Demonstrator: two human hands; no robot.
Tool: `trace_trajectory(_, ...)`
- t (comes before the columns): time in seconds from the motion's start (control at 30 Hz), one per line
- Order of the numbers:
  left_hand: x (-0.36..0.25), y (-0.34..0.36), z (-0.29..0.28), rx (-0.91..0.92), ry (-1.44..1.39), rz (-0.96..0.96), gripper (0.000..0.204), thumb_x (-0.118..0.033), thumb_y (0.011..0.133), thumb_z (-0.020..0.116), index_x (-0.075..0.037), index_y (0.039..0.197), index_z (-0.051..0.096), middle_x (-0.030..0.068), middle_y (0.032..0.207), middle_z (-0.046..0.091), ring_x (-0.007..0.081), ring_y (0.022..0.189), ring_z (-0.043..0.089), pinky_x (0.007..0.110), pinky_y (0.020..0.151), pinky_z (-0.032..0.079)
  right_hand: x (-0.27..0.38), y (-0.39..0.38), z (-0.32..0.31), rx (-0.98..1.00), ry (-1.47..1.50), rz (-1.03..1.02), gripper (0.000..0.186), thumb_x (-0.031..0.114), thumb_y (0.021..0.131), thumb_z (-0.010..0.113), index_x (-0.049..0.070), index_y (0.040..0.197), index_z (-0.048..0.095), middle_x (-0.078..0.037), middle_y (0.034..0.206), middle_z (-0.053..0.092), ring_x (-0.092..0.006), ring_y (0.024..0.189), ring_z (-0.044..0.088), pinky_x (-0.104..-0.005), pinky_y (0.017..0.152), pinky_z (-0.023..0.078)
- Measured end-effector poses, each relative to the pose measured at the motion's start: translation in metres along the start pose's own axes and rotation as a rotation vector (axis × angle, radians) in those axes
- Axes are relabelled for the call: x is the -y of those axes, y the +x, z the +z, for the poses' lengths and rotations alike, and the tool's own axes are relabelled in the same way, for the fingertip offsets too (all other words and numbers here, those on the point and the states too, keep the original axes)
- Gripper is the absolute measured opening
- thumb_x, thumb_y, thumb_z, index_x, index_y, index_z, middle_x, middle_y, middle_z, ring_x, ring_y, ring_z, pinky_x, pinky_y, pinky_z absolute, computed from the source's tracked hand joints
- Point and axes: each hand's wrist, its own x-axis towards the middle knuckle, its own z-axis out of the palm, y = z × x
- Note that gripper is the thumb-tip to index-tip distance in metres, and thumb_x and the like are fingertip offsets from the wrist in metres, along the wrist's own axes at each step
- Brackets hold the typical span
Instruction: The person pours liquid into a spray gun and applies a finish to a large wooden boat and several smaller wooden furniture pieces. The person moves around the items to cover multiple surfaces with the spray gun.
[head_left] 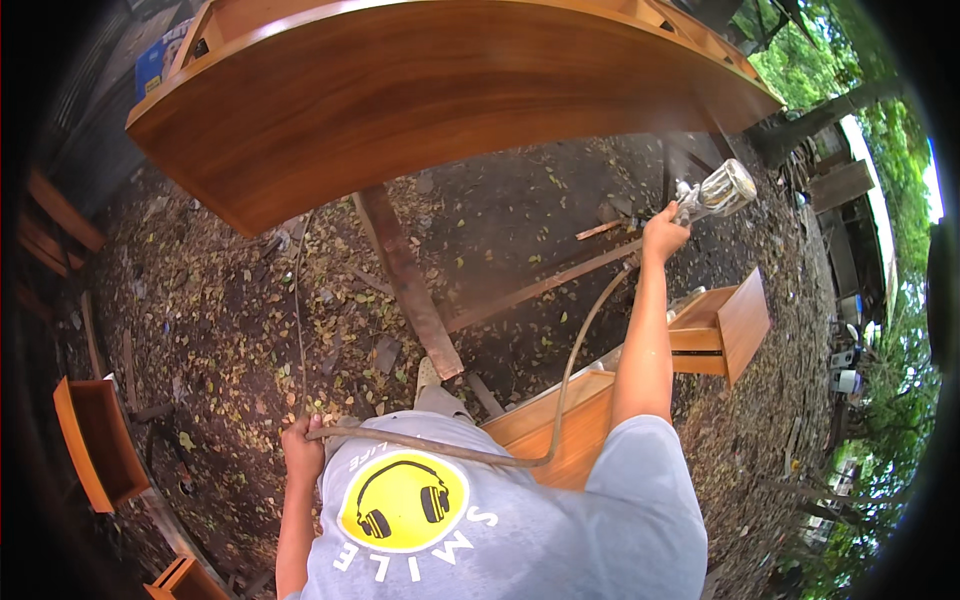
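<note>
My right hand (665,236) is stretched forward to the right, closed around the handle of a metal spray gun (718,192) with a clear-looking cup. Faint mist hangs near the gun, close to the right end of a large varnished wooden cabinet (450,95). From the gun a brown air hose (575,370) loops down and across my front to the left. My left hand (304,447) is closed on that hose at my left side. Beyond the left hand, a thin line of hose or cord runs up along the ground.
Wooden planks (405,285) support the cabinet from below. An open drawer (100,440) sits at the left, with another drawer (185,580) below it. Drawers (560,425) lie near my right side, one with a raised front panel (745,325). Leaf litter covers the soil; trees stand at right.
</note>
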Motion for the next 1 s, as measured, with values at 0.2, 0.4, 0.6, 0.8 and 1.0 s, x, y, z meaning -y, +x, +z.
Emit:
trace_trajectory(0.2, 0.007, -0.008, -0.009, -0.009, -0.033, -0.032, 0.038, -0.025, 0.097, 0.058, 0.005, 0.073, 0.058, 0.0223, 0.060, 0.052, 0.0306, 0.053, 0.047, 0.043, 0.054, 0.039, 0.015, -0.038, -0.018, 0.041, -0.088, -0.007, 0.034, 0.023, 0.094, 0.062, -0.011, 0.093, 0.065, -0.023, 0.087, 0.069, -0.0376, 0.079, 0.067, -0.0439, 0.070, 0.049)
trace_trajectory(0.4, 0.044, -0.013, -0.024, 0.016, -0.025, -0.001, 0.037, -0.026, 0.096, 0.060, 0.002, 0.072, 0.059, 0.0234, 0.061, 0.054, 0.0387, 0.055, 0.049, 0.044, 0.054, 0.039, 0.057, -0.184, -0.078, 0.576, 0.285, 0.232, 0.024, 0.019, 0.096, 0.064, -0.006, 0.094, 0.065, -0.003, 0.074, 0.062, -0.0103, 0.064, 0.054, -0.0287, 0.060, 0.045)
trace_trajectory(0.6, 0.065, -0.028, -0.062, 0.063, 0.013, 0.025, 0.041, -0.032, 0.099, 0.057, 0.003, 0.078, 0.063, 0.0192, 0.061, 0.054, 0.0275, 0.054, 0.049, 0.041, 0.056, 0.041, 0.118, -0.317, -0.118, 0.972, 0.445, 0.084, 0.017, 0.013, 0.095, 0.064, -0.003, 0.101, 0.066, -0.003, 0.081, 0.065, -0.0108, 0.071, 0.058, -0.0282, 0.064, 0.046)
trace_trajectory(0.8, 0.102, -0.046, -0.075, 0.017, -0.011, -0.009, 0.040, -0.030, 0.098, 0.059, 0.004, 0.077, 0.062, 0.0199, 0.060, 0.053, 0.0272, 0.053, 0.048, 0.041, 0.055, 0.040, 0.184, -0.394, -0.121, 1.064, 0.708, -0.409, 0.022, 0.014, 0.091, 0.068, -0.002, 0.106, 0.066, 0.001, 0.081, 0.064, -0.0080, 0.072, 0.056, -0.0253, 0.064, 0.045)
trace_trajectory(1.0, 0.105, -0.049, -0.076, 0.015, 0.031, -0.026, 0.040, -0.031, 0.097, 0.059, 0.001, 0.074, 0.062, 0.0233, 0.064, 0.057, 0.0443, 0.062, 0.056, 0.047, 0.058, 0.043, 0.166, -0.399, -0.099, 1.276, 0.541, -0.271, 0.024, 0.016, 0.091, 0.069, -0.002, 0.106, 0.066, -0.001, 0.084, 0.066, -0.0075, 0.077, 0.056, -0.0255, 0.069, 0.047)
